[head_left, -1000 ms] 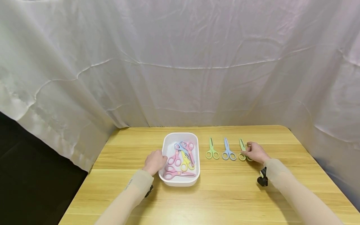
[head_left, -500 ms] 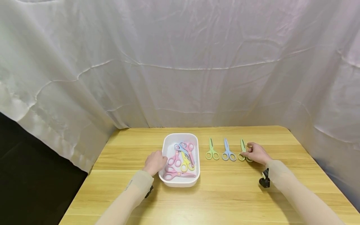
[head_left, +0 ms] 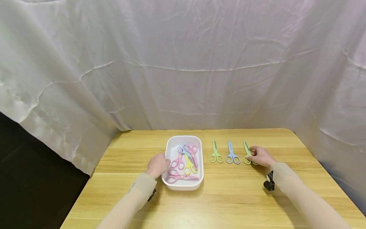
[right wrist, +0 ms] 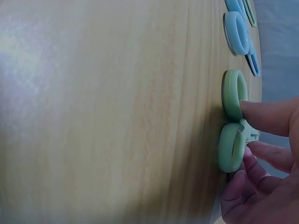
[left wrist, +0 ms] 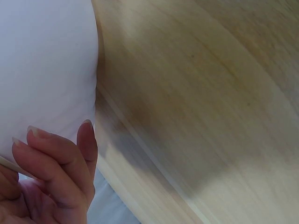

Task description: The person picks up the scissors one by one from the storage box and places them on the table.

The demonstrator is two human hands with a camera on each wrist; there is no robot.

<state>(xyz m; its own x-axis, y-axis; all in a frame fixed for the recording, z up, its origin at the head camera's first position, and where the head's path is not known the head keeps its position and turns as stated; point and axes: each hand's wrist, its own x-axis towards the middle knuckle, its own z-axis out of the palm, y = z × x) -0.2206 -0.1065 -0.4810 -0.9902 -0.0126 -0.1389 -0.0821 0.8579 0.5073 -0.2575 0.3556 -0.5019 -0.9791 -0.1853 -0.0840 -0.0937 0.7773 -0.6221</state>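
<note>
At its left wall, my left hand (head_left: 157, 165) grips the white plastic bin (head_left: 183, 187); the left wrist view has the fingers (left wrist: 60, 158) curled against the outside of the bin's wall (left wrist: 46, 60). Inside the bin lie pink scissors (head_left: 183, 178), yellow scissors (head_left: 188, 165) and blue scissors (head_left: 185, 150). My right hand (head_left: 261, 156) pinches green scissors (head_left: 247, 148) that lie on the table, blade pointing away. The right wrist view shows the thumb on one ring of these green scissors (right wrist: 230, 154) and fingers beneath the other side; the blade is hidden there.
Left of the right hand, blue scissors (head_left: 230, 151) and other green scissors (head_left: 215, 151) lie in a row, blades pointing away. The wooden table (head_left: 217, 197) ends at a pale curtain (head_left: 200, 95) behind.
The green scissors under my right hand have turned slightly, their handles shifting a little to the right. The left hand and the bin stay where they were.
</note>
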